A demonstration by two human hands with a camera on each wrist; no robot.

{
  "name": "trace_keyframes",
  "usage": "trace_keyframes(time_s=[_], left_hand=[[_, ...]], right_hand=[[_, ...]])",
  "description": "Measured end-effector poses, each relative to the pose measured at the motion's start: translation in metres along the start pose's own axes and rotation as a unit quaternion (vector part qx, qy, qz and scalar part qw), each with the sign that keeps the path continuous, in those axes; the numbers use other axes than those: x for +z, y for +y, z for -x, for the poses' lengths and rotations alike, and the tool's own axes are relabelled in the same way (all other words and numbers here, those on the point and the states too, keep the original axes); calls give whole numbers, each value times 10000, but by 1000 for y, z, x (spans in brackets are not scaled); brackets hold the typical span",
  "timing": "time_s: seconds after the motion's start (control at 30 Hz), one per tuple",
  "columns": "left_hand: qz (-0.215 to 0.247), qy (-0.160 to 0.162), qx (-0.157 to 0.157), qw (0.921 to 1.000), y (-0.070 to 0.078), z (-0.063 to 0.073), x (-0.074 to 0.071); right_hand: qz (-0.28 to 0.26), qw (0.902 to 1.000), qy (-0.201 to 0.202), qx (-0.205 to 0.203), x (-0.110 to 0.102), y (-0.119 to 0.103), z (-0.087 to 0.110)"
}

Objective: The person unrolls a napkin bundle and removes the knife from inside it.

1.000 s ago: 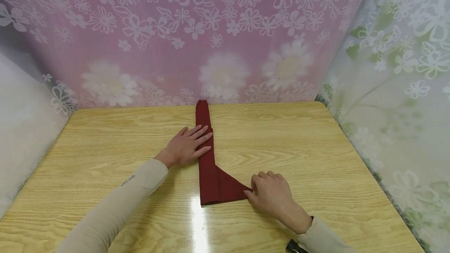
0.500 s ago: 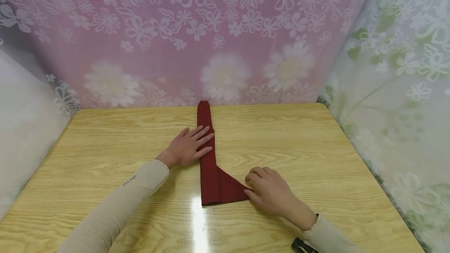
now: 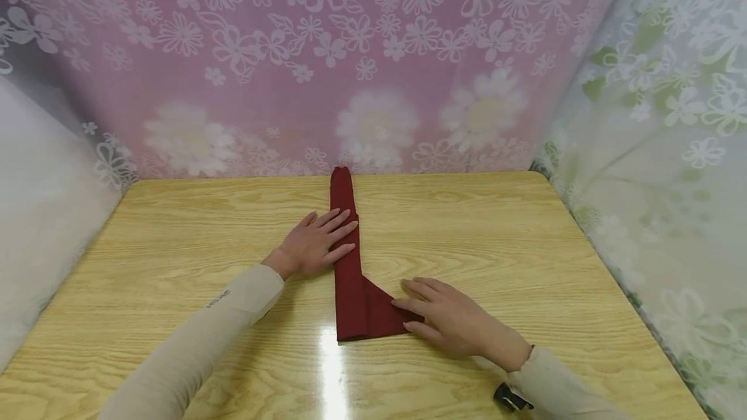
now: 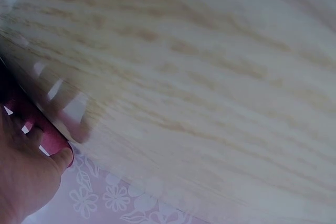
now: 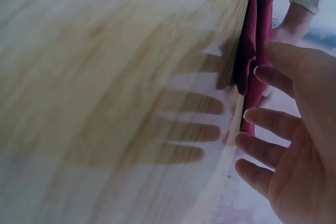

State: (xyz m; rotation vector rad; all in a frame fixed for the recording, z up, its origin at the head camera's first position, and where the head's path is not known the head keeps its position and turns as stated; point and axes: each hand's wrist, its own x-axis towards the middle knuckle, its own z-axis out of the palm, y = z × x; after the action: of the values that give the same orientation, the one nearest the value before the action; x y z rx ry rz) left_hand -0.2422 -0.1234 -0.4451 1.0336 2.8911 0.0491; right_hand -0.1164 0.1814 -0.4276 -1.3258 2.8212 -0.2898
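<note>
A dark red cloth [image 3: 351,310], folded into a long narrow strip, runs from the table's far edge towards the person. A triangular flap [image 3: 382,313] juts out to the right at its near end. My left hand [image 3: 315,243] lies across the strip's middle with fingers spread and straight. Over the flap's pointed tip is my right hand [image 3: 452,316], its fingers extended and covering the very corner. The right wrist view catches the right hand [image 5: 294,145] with fingers apart beside the rolled end of the cloth [image 5: 255,30].
The wood-grain table [image 3: 204,225] has a glossy top that reflects light and hands. Behind it hangs a pink floral curtain [image 3: 262,83]; a pale floral sheet [image 3: 653,212] borders the right side. A black device [image 3: 511,398] sits at the right sleeve.
My right hand has released its pinch on the flap's tip; its fingers have straightened and slid left over the flap. The left hand keeps its place on the strip.
</note>
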Motion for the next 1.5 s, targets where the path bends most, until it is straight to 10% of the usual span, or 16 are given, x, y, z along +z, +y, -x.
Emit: trace_keyframes(time_s=[1.5], left_hand=[[-6,173,-30,9998,-1,-1,5]], right_hand=[[-106,9977,-619,251,5,3,-2]])
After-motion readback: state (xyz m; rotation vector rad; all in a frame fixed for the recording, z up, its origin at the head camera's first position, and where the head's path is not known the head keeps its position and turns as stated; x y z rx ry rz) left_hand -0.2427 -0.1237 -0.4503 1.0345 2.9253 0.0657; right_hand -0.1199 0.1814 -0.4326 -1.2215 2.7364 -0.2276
